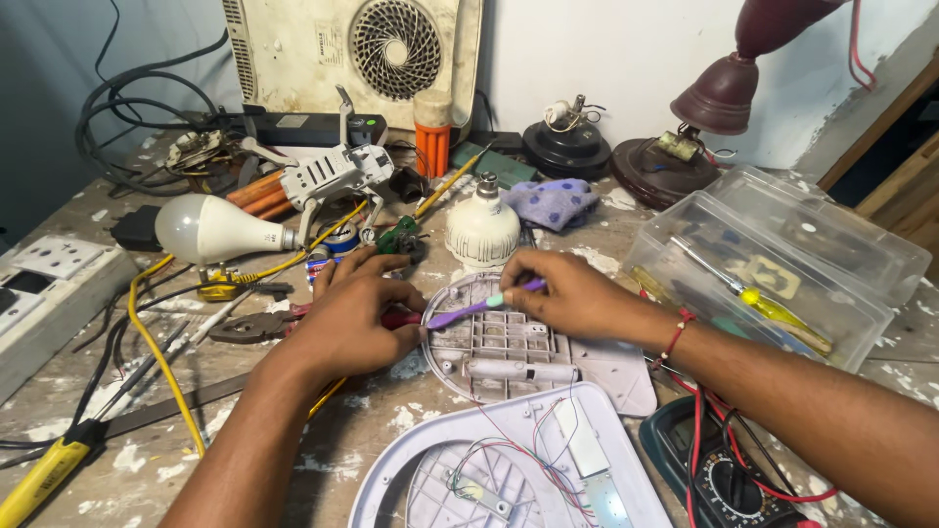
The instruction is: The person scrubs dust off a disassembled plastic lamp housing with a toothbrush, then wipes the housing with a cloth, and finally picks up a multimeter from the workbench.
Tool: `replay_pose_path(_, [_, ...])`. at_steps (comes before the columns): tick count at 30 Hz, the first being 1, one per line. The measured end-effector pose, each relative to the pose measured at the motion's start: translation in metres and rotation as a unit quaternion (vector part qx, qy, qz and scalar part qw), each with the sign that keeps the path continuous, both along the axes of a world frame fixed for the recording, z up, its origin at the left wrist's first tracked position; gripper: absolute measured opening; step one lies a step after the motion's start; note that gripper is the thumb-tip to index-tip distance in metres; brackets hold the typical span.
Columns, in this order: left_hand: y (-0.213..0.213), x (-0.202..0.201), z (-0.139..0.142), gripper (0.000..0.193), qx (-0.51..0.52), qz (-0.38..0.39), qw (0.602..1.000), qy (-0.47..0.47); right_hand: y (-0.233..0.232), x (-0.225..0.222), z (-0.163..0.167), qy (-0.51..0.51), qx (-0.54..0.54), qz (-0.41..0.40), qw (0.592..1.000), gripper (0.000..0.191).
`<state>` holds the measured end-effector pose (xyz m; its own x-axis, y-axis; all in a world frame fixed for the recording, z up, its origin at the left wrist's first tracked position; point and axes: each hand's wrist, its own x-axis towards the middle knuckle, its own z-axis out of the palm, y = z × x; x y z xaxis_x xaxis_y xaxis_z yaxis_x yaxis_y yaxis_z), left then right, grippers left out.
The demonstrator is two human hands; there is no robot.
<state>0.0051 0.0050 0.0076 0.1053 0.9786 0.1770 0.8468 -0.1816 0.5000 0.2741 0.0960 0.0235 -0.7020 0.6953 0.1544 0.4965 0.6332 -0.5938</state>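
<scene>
Paint-flecked workbench (117, 460) w/ clutter. Right hand (572, 293) fingers pinch purple toothbrush (469, 309) over white ribbed housing (509, 342); left hand (352, 318) fingers curled at housing edge, grip hidden.

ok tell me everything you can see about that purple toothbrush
The toothbrush is slim purple plastic with a pale green patch near its middle. It lies nearly level, slanting slightly up to the right, across the top of a round white ribbed plastic panel. The right hand pinches its right end; the left hand is at its left end, so the bristles are hidden.
</scene>
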Motion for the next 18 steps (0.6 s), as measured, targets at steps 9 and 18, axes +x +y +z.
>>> replay_pose_path(9, [0.002,-0.002,-0.004,0.040,0.011,-0.004,1.000,-0.005,-0.011,0.011,0.021,-0.121,0.158,-0.038,0.979,0.016])
replay_pose_path(18, [0.001,0.001,-0.001,0.038,0.001,0.000,1.000,0.007,-0.024,-0.004,0.014,-0.090,0.225,-0.053,0.969,0.016])
